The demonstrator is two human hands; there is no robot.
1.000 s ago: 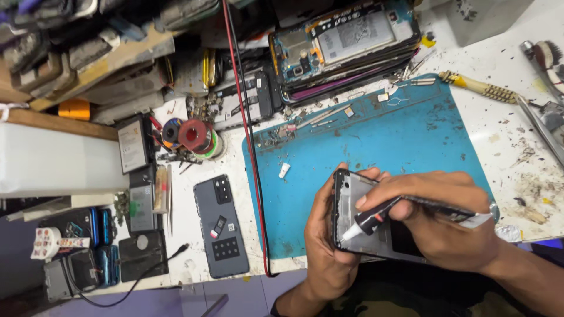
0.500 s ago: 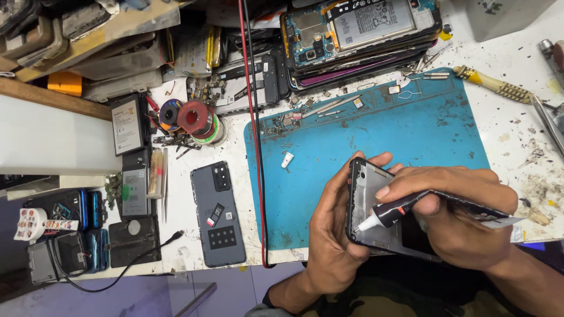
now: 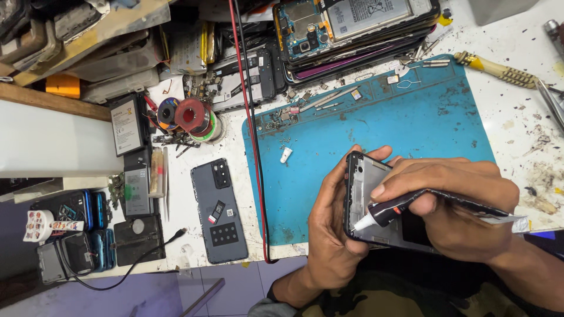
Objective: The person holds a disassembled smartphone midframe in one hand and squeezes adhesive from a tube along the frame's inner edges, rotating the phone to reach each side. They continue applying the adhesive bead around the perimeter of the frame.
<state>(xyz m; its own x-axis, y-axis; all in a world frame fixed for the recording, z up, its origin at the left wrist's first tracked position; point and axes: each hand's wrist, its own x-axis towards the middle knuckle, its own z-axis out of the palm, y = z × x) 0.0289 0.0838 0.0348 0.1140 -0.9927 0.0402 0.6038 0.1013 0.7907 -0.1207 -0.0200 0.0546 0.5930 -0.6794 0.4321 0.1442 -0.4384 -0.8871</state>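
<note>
Left hand (image 3: pixel 335 235) is gripping the phone frame (image 3: pixel 376 199) with fingers wrapped tight, right hand (image 3: pixel 452 205) is pinching a glue tube (image 3: pixel 411 204) over the blue mat (image 3: pixel 376 135).

We see a white workbench (image 3: pixel 517 117), speckled and stained, covered at centre by a blue work mat (image 3: pixel 376 135). At far left we note a wooden shelf (image 3: pixel 53 103) above a pale panel (image 3: pixel 47 144). Along the near edge at left, purple-tinted floor tiles (image 3: pixel 194 287) show below the bench. We find the light even and bright, with soft shadows.
</note>
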